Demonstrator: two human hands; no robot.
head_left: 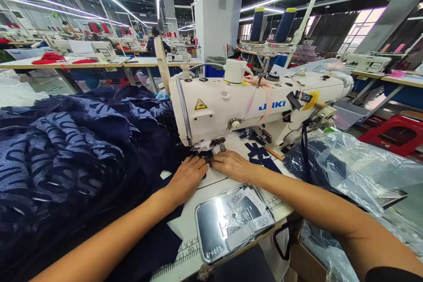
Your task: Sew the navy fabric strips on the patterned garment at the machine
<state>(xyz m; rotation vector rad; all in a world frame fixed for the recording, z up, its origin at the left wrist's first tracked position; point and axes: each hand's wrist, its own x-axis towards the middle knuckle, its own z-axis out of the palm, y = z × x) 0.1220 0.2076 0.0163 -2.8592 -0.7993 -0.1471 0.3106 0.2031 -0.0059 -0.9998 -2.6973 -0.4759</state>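
Observation:
A white sewing machine [211,105] stands in front of me, its needle area and presser foot [208,155] low at its left end. My left hand [191,177] is just left of the foot, fingers together and bent over the edge of navy fabric [155,233]. On the other side, my right hand [231,165] has its fingertips closed close against the foot, apparently on the same dark cloth. The fingertips and the stitching point are partly hidden. A big heap of navy printed fabric [62,154] spreads to the left, joining the cloth by my left hand.
A metal tray [208,224] with printed labels [246,211] lies at the table's front. Navy fabric strips [257,152] and an orange-handled tool [274,153] lie right of the needle. Clear plastic bags [363,172] and a red stool [393,132] are at right; thread cones [257,25] stand behind.

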